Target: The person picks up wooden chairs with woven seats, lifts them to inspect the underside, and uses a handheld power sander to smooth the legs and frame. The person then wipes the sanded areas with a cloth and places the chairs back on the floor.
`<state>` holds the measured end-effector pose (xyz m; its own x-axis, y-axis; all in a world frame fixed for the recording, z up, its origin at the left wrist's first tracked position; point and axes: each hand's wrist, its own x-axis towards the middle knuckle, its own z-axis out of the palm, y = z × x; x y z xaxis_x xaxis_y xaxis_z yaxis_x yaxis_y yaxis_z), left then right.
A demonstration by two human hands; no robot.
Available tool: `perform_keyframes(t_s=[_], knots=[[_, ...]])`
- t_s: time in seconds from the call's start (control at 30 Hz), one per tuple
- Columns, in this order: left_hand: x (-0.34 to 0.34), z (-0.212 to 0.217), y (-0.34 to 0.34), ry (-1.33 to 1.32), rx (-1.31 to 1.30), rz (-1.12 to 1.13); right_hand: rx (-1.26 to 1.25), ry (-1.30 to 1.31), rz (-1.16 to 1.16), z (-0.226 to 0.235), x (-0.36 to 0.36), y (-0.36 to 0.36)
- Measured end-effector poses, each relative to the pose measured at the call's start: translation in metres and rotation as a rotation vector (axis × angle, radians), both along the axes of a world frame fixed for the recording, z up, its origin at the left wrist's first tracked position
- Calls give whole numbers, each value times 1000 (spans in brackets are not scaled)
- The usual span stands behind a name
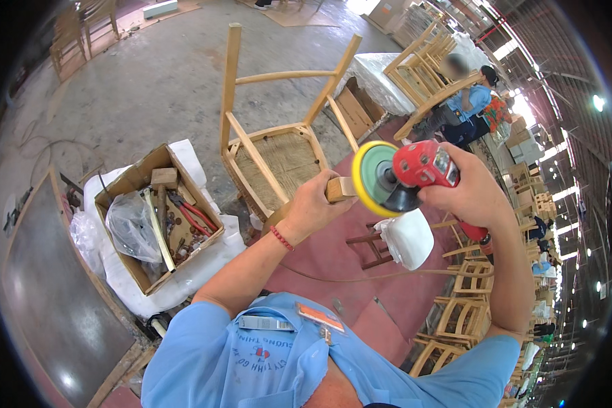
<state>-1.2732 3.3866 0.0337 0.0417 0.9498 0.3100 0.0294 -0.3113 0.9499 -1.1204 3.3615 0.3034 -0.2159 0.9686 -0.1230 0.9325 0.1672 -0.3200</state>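
Right hand (470, 187) wraps the red sander (421, 163), its round pad (371, 167) beside the wooden bar end (338, 190) that the left hand (313, 207) clasps near the chair (279, 160), presumably for steadiness (contact is unclear).

- Chair frame (279, 160): before the person (251, 353), between cardboard box (132, 178) on the left and sander (415, 166) on the right.
- Sander: in the right hand (470, 185), beside the wooden piece (340, 190) in the left hand (316, 206).
- Cardboard box: on a foam sheet (235, 239); mallet (163, 179), pliers (196, 219) and plastic bag (132, 226) inside.
- Panel (61, 292): left of the box.
- Row of chairs (459, 316): right of the person.
- Co-worker (477, 102): ahead, right.
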Motion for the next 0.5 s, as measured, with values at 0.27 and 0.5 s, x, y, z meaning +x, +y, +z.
perform_keyframes(t_s=[0.27,0.5], knots=[[3,-15,7,-92,240,47,-27,-373,148,10,-63,-17],[-5,-2,-1,33,25,-18,64,-529,-72,36,-70,-6]])
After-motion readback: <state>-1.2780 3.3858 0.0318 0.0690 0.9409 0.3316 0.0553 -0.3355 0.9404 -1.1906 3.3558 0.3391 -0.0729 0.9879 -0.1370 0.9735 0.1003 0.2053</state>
